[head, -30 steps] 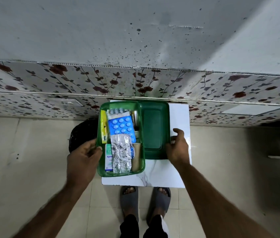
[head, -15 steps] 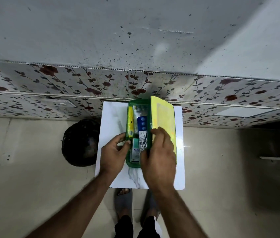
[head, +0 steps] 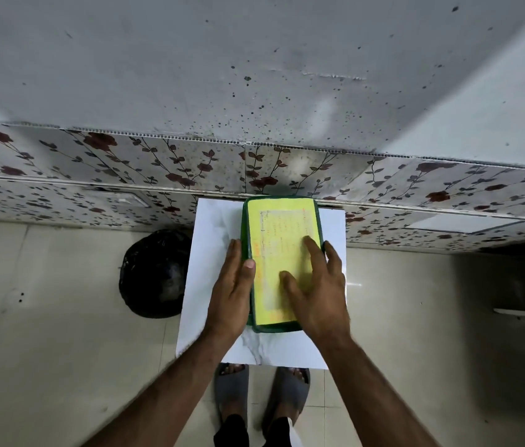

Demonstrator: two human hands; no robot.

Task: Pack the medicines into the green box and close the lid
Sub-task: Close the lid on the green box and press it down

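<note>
The green box lies on the small white table with its lid down; the lid's top carries a yellow label. The medicines are hidden inside. My left hand holds the box's left side, thumb on the lid's edge. My right hand lies flat on the lid, fingers spread, covering its near right part.
A black bag sits on the tiled floor just left of the table. A wall with floral panels runs right behind the table. My feet in grey slippers stand at the table's near edge.
The lid has swung from open at the right, through upright, down onto the box. My right hand followed it down; my left hand stayed at the box's left side.
</note>
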